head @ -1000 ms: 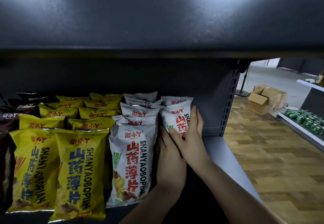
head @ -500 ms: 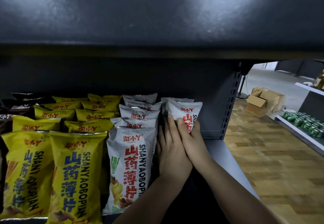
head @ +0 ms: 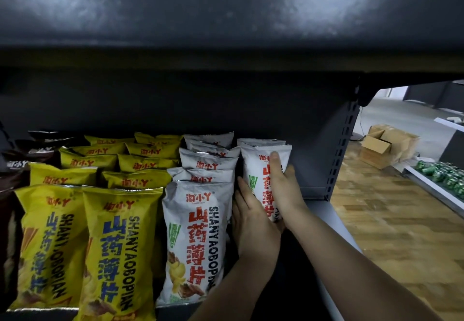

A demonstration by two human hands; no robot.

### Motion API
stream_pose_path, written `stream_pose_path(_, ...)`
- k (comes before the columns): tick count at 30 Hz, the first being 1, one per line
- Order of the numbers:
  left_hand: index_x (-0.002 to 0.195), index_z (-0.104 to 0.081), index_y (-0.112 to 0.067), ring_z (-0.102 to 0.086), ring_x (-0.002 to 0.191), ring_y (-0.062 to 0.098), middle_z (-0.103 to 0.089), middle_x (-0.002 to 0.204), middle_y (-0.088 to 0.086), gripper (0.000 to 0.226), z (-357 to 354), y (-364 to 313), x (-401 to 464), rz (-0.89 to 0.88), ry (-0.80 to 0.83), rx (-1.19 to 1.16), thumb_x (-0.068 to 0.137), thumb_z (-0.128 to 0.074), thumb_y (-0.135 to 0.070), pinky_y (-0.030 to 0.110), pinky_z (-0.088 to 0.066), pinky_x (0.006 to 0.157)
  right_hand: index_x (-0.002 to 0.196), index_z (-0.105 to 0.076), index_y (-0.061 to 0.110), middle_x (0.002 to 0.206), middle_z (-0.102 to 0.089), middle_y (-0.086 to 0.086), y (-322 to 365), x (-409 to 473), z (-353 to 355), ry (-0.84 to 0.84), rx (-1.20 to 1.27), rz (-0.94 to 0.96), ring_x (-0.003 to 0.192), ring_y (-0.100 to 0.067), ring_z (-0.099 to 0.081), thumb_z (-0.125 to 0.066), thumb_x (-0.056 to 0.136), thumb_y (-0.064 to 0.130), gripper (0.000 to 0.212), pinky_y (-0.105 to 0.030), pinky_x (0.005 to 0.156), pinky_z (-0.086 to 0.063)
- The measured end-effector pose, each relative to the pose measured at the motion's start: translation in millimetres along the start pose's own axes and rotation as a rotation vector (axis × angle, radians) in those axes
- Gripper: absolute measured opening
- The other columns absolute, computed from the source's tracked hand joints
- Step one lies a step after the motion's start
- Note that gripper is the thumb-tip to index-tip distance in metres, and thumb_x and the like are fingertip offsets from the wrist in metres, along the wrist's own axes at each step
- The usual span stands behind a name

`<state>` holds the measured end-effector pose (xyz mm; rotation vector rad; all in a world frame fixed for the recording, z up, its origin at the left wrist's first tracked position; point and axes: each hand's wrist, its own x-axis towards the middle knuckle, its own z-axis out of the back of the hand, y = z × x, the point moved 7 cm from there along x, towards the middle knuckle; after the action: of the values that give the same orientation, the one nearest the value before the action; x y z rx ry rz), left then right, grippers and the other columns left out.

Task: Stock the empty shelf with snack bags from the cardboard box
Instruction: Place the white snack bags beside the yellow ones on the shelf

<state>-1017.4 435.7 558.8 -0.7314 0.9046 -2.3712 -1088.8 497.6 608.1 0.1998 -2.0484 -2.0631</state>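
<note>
Both hands work one white snack bag (head: 266, 170), upright at the right end of the shelf (head: 316, 196), in front of another white bag. Right hand (head: 285, 190) curls round its right edge, fingers across the front. Left hand (head: 251, 222) lies fairly flat against its left side. I'd push it back square, base seated, flush with the white row (head: 200, 232) beside it. Cardboard box (head: 386, 145) sits far off on the floor.

brown bags (head: 15, 167) cut by left edge; green cans (head: 449, 177) blurred
</note>
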Motion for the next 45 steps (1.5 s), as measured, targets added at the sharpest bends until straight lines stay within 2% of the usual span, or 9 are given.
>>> stream_pose_path(3,0.149,-0.006,-0.008,-0.036,0.135,0.029,-0.031,0.148,0.015,0.112,5.8,-1.8,-7.2,-0.033,-0.114,0.023,0.067,-0.078,-0.034,0.041,-0.039,0.106,0.117,-0.040,0.022,0.094,-0.060,0.011,-8.3,-10.6,-0.4,0.097,0.027,-0.008,0.072,0.005,-0.060,-0.048,0.093,0.051,0.038,-0.010,0.053,-0.047)
stream_pose_path(7,0.147,-0.007,-0.014,-0.039,0.134,0.027,-0.037,0.145,0.014,0.093,9.7,-7.8,-8.9,-0.142,-0.243,0.020,0.079,-0.068,-0.029,0.042,-0.040,0.106,0.126,-0.042,0.021,0.107,-0.064,0.011,-16.5,-23.6,-0.5,0.186,-0.053,0.018,0.079,0.006,-0.064,-0.057,0.090,0.045,0.046,-0.026,0.074,-0.056)
stream_pose_path(11,0.150,-0.006,-0.012,-0.033,0.137,0.022,-0.033,0.148,0.010,0.082,7.8,-9.6,0.2,-0.114,-0.183,-0.004,0.090,-0.055,-0.038,0.038,-0.033,0.110,0.114,-0.045,0.023,0.107,-0.060,0.012,-17.8,-22.6,-3.1,0.185,-0.064,0.026,0.082,0.013,-0.058,-0.056,0.093,0.038,0.028,-0.001,0.061,-0.043)
stream_pose_path(18,0.145,0.009,-0.018,-0.022,0.142,0.027,-0.019,0.153,0.015,0.086,15.5,-14.1,-9.7,-0.142,-0.112,0.030,0.090,-0.057,-0.030,0.040,-0.028,0.113,0.114,-0.048,0.020,0.106,-0.063,0.010,-18.5,-24.9,4.2,0.081,-0.127,0.065,0.086,0.009,-0.058,-0.060,0.089,0.041,0.035,0.000,0.058,-0.042)
stream_pose_path(21,0.147,0.005,-0.012,-0.019,0.143,0.027,-0.016,0.154,0.015,0.087,23.6,-26.0,-25.1,-0.256,-0.122,0.031,0.087,-0.058,-0.016,0.039,-0.022,0.116,0.105,-0.053,0.030,0.105,-0.064,0.012,-14.3,-34.3,15.9,0.015,-0.195,0.137,0.097,0.004,-0.061,-0.061,0.090,0.038,0.018,-0.004,0.072,-0.044)
stream_pose_path(24,0.149,-0.006,-0.005,-0.016,0.144,0.026,-0.017,0.155,0.014,0.080,35.5,-33.4,-43.5,-0.345,-0.097,0.025,0.085,-0.054,-0.009,0.038,-0.017,0.117,0.130,-0.051,0.016,0.129,-0.058,0.002,-9.9,-49.6,33.7,-0.041,-0.333,0.198,0.121,-0.012,-0.052,-0.062,0.088,0.043,0.052,-0.029,0.102,-0.042)
stream_pose_path(28,0.142,-0.026,-0.005,-0.038,0.135,0.033,-0.040,0.144,0.017,0.065,49.5,-40.3,-75.2,-0.481,-0.085,0.193,0.079,-0.037,-0.016,0.046,-0.034,0.109,0.137,-0.047,0.015,0.134,-0.054,-0.006,4.3,-85.6,66.2,-0.123,-0.667,0.309,0.126,-0.022,-0.048,-0.057,0.082,0.056,0.069,-0.037,0.105,-0.040)
stream_pose_path(32,0.129,-0.052,-0.003,-0.058,0.116,0.033,-0.058,0.127,0.017,0.059,66.9,-45.8,-110.1,-0.605,-0.037,0.390,0.071,-0.047,-0.016,0.046,-0.048,0.093,0.145,-0.036,0.024,0.147,-0.039,0.002,11.2,-132.0,92.7,-0.050,-0.883,0.363,0.135,-0.021,-0.037,-0.049,0.083,0.062,0.073,-0.038,0.105,-0.040)
stream_pose_path(45,0.097,-0.067,-0.007,-0.062,0.077,0.033,-0.067,0.091,0.013,0.032,128.5,-58.5,-257.1,-0.766,0.023,0.381,0.077,-0.043,-0.014,0.035,-0.048,0.063,0.142,-0.043,0.015,0.144,-0.043,-0.006,15.3,-302.9,118.1,0.169,-1.098,0.571,0.132,-0.024,-0.040,-0.055,0.090,0.043,0.060,-0.037,0.097,-0.042)
